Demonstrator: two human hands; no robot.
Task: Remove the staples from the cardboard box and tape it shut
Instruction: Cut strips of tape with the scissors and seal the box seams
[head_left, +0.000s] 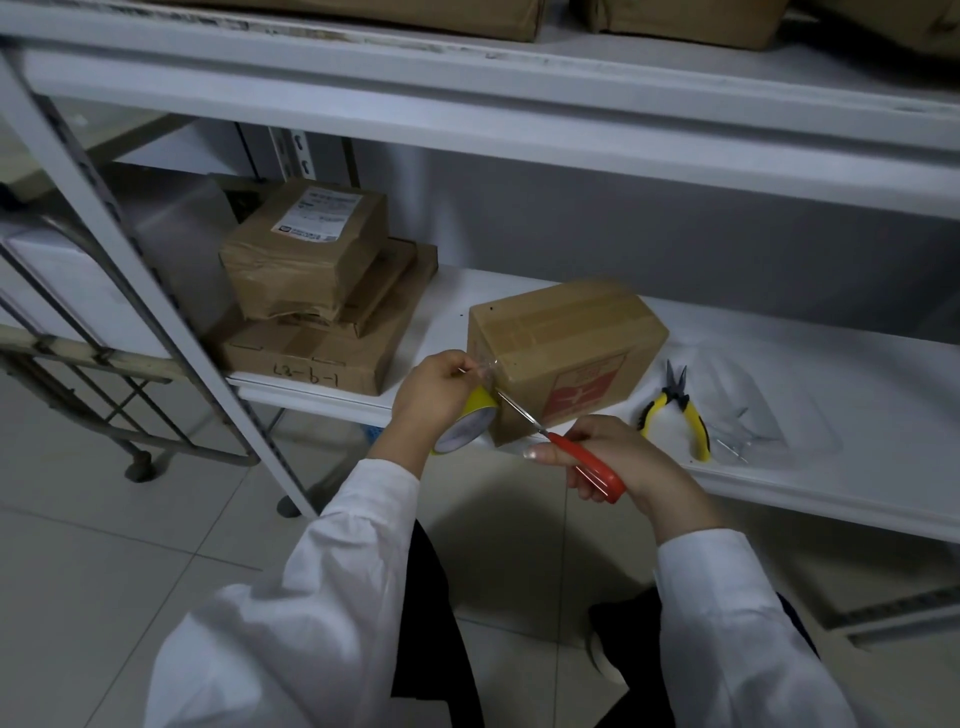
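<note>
Dim and kinda soft
We get wide-angle bending along the shelf (519, 119), a dark shadow on the near floor (519, 525), blurry edges.

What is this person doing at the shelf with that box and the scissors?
A person in white sleeves is taping a brown cardboard box on a white metal shelf. The left hand holds a yellow-rimmed roll of clear tape at the box's left end; the right hand grips red-handled scissors, blades at the tape stretched from roll to box, seemingly about to cut. Yellow-handled pliers lie on the shelf right of the box.
</note>
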